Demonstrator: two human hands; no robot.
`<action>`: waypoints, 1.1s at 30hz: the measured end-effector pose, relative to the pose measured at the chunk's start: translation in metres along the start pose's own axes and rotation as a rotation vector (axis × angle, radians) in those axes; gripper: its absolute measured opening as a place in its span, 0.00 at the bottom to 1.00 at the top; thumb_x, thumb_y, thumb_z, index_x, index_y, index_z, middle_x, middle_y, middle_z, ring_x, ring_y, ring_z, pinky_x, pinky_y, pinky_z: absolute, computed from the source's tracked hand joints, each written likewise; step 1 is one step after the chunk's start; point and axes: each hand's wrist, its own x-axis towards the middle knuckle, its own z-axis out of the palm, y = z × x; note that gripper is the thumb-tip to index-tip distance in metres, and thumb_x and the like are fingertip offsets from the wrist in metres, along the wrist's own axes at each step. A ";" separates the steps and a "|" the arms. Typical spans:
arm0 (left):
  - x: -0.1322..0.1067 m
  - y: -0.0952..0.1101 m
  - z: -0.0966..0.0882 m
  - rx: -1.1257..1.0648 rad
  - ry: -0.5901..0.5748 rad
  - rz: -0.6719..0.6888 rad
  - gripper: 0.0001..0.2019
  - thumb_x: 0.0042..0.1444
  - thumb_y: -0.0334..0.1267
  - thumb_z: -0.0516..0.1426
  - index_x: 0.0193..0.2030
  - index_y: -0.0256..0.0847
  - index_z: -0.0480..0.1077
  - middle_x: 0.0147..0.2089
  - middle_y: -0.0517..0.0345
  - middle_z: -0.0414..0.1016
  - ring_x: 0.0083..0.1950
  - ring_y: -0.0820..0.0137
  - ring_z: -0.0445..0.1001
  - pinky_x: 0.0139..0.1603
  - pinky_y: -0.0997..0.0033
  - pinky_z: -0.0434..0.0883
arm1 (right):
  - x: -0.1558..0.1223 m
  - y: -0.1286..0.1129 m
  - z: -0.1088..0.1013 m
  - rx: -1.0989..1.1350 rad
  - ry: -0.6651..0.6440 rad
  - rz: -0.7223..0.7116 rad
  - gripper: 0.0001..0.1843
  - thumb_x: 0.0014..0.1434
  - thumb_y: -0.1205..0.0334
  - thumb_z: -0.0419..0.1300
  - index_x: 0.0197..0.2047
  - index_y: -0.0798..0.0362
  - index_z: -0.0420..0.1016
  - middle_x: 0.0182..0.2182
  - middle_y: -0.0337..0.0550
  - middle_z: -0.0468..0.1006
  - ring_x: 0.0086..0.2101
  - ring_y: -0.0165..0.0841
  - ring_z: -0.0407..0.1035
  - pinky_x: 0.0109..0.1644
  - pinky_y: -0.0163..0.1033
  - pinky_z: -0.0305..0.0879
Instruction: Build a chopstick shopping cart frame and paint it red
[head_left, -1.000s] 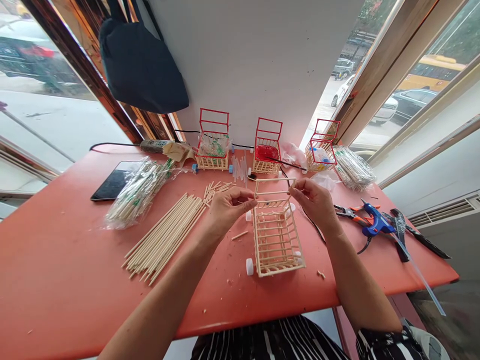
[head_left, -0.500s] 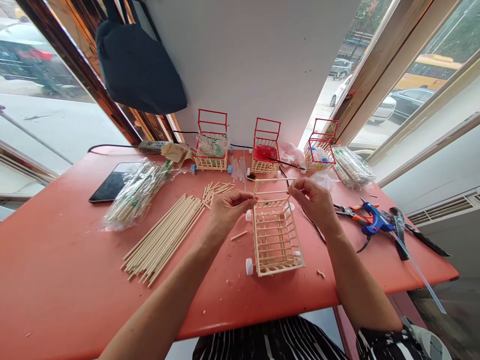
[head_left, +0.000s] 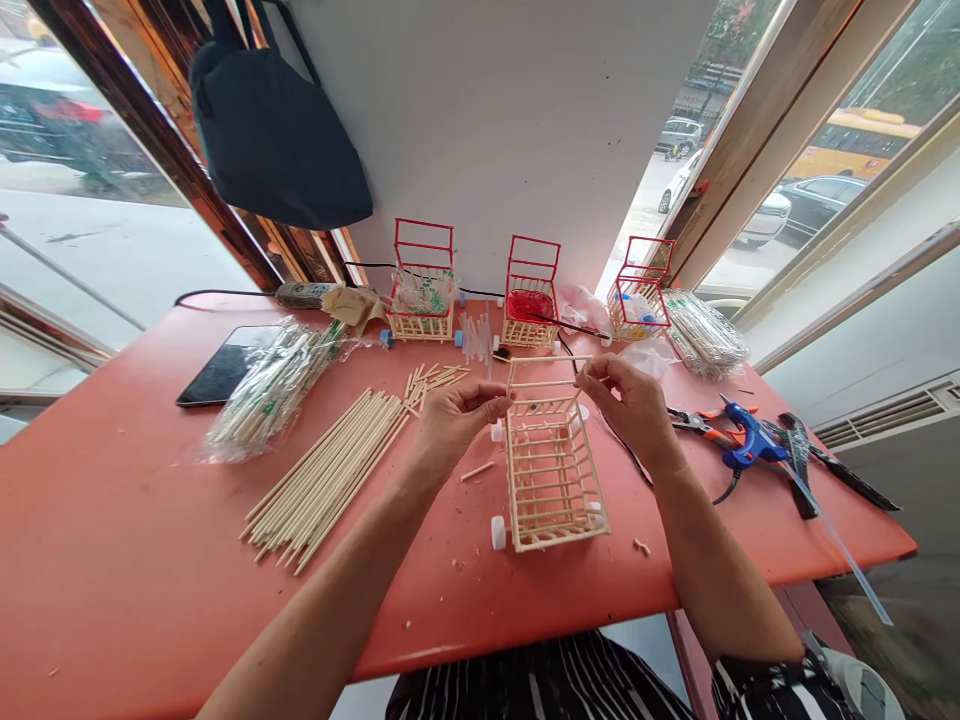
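Observation:
A small cart built of wooden sticks (head_left: 556,478), with white wheels such as the near left one (head_left: 499,533), stands on the red table in front of me. Its upright stick handle frame (head_left: 550,384) rises at the far end. My left hand (head_left: 463,415) pinches the left side of that frame near its base. On the other side, my right hand (head_left: 624,398) has thumb and fingers closed on the frame's right upright. The fingertips hide parts of both uprights. One loose short stick (head_left: 478,471) lies left of the cart.
Long sticks (head_left: 330,475) and a bagged bundle (head_left: 281,390) lie left, beside a tablet (head_left: 225,365). Three red-handled carts (head_left: 531,290) stand along the wall. At right are a blue glue gun (head_left: 750,440), pliers (head_left: 694,422) and another bagged bundle (head_left: 705,333).

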 end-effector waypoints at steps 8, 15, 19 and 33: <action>-0.001 0.014 -0.009 0.010 0.068 0.070 0.19 0.46 0.50 0.72 0.40 0.40 0.83 0.34 0.54 0.82 0.33 0.70 0.76 0.36 0.69 0.74 | -0.001 -0.002 0.000 0.009 -0.002 0.014 0.14 0.66 0.50 0.62 0.33 0.49 0.74 0.31 0.39 0.76 0.31 0.32 0.64 0.38 0.38 0.64; -0.006 0.024 -0.004 0.117 0.082 0.192 0.13 0.52 0.48 0.70 0.39 0.43 0.84 0.40 0.53 0.84 0.38 0.67 0.79 0.37 0.70 0.74 | -0.001 -0.002 0.001 0.008 -0.005 0.005 0.11 0.66 0.53 0.62 0.34 0.50 0.74 0.31 0.39 0.77 0.31 0.32 0.65 0.38 0.38 0.65; -0.005 0.026 0.000 0.198 0.114 0.224 0.10 0.53 0.46 0.68 0.37 0.44 0.84 0.39 0.54 0.85 0.40 0.65 0.81 0.39 0.68 0.75 | -0.001 -0.001 0.001 0.006 -0.007 0.002 0.12 0.67 0.52 0.62 0.35 0.49 0.74 0.31 0.39 0.76 0.31 0.32 0.64 0.38 0.38 0.65; 0.000 0.028 0.002 0.225 0.124 0.280 0.05 0.53 0.42 0.68 0.33 0.44 0.84 0.37 0.58 0.85 0.37 0.67 0.80 0.41 0.68 0.75 | -0.001 0.000 0.001 0.074 -0.029 0.009 0.11 0.67 0.53 0.62 0.34 0.49 0.72 0.31 0.39 0.75 0.33 0.33 0.68 0.40 0.40 0.65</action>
